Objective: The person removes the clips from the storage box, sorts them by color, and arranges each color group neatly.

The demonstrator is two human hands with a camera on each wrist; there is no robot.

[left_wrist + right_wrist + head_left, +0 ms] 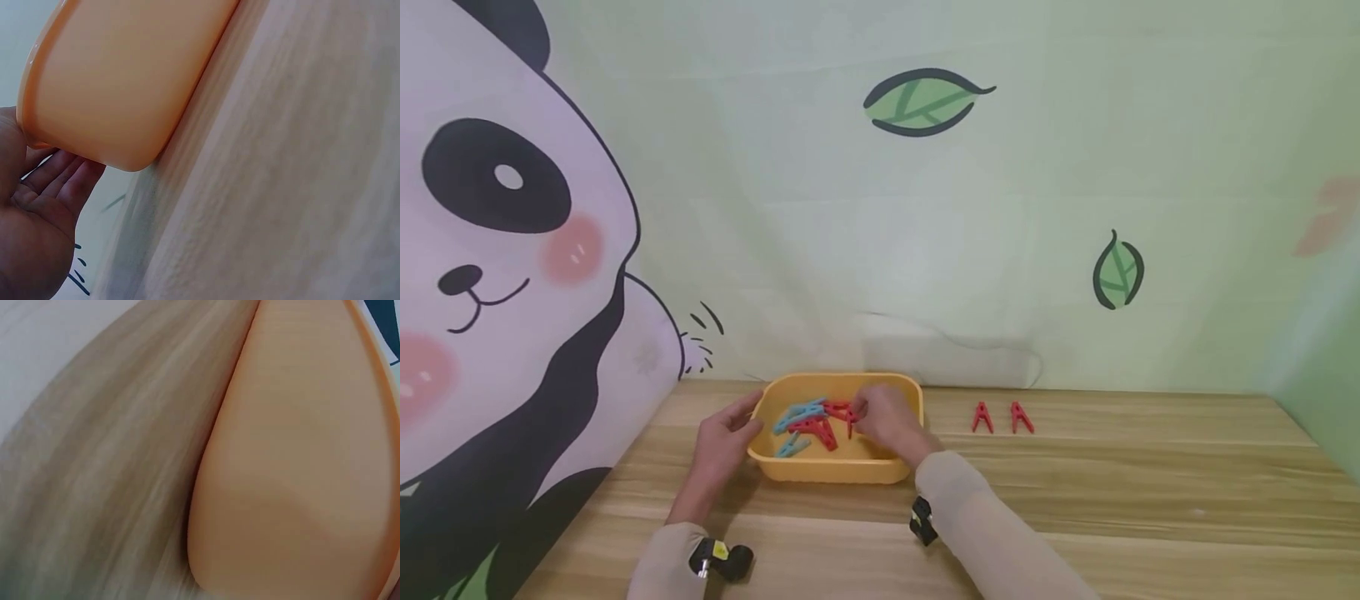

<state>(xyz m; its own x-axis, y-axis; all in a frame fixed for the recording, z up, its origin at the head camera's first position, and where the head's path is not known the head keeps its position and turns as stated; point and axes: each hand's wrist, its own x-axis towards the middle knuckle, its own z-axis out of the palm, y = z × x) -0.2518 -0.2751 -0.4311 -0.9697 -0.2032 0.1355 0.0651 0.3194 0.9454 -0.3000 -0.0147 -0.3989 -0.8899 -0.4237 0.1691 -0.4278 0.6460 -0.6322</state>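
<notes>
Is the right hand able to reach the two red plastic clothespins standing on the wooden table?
Probably yes: the right hand is in the yellow tray; bare table leads to the clothespins.

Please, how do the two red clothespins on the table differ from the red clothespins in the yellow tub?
The two red clothespins on the table stand upright, side by side and apart; the red clothespins in the yellow tub lie flat, mixed with blue clothespins. No hand is near the table pair, while the right hand reaches among those in the yellow tub. Both groups share colour and shape.
</notes>
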